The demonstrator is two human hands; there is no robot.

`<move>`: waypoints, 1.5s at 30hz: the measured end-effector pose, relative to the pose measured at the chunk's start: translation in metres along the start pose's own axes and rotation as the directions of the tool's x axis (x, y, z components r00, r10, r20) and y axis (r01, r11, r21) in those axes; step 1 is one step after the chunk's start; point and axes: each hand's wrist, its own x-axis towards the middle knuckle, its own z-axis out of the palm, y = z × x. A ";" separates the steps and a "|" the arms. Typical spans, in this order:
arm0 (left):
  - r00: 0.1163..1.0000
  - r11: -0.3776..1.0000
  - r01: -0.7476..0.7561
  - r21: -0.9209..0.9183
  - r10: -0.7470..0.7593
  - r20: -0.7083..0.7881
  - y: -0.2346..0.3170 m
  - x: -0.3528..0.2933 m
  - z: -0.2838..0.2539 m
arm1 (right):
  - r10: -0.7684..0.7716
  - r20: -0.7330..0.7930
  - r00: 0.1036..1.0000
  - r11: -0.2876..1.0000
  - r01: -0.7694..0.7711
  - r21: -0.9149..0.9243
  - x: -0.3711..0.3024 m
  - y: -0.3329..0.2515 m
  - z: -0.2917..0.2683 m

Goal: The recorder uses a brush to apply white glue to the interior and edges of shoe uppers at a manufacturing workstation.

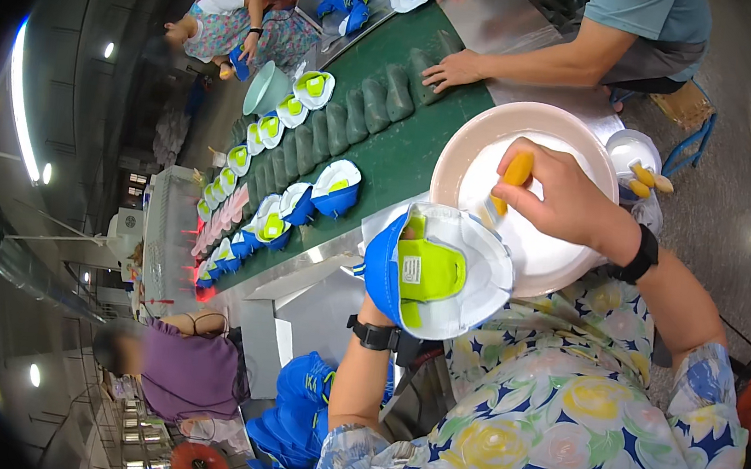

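My left hand (374,310) holds up a blue and white shoe upper (481,279) with a lime-green lining, its opening facing me. Most of that hand is hidden behind the upper. My right hand (552,192) is closed around a short yellow-handled brush (519,168), just above the upper's far right edge. The brush's lower end points down and is partly hidden by my thumb. Beneath the right hand is a wide pale pink basin (460,142) holding white liquid. Its near left rim is partly covered by the upper.
A green conveyor belt (421,161) carries rows of dark shoe lasts (374,105) and several uppers (336,188). A co-worker's hand (454,69) touches a last. A small white bucket (628,147) with yellow-handled brushes stands right. Blue uppers (301,402) are piled at lower left.
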 end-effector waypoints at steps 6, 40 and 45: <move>0.981 0.977 -0.192 -0.089 0.192 -0.014 -0.006 -0.004 -0.018 | -0.570 0.113 0.814 0.784 0.580 -0.222 -0.015 0.000 0.027; 0.472 0.576 0.099 0.811 0.690 -0.548 0.035 0.128 -0.274 | 0.336 -0.096 0.937 0.939 -0.326 0.107 -0.039 0.023 -0.011; 0.333 0.130 0.616 0.777 0.851 -0.406 0.055 -0.071 -0.290 | 0.357 -0.036 0.933 0.932 -0.353 0.087 -0.043 0.028 -0.013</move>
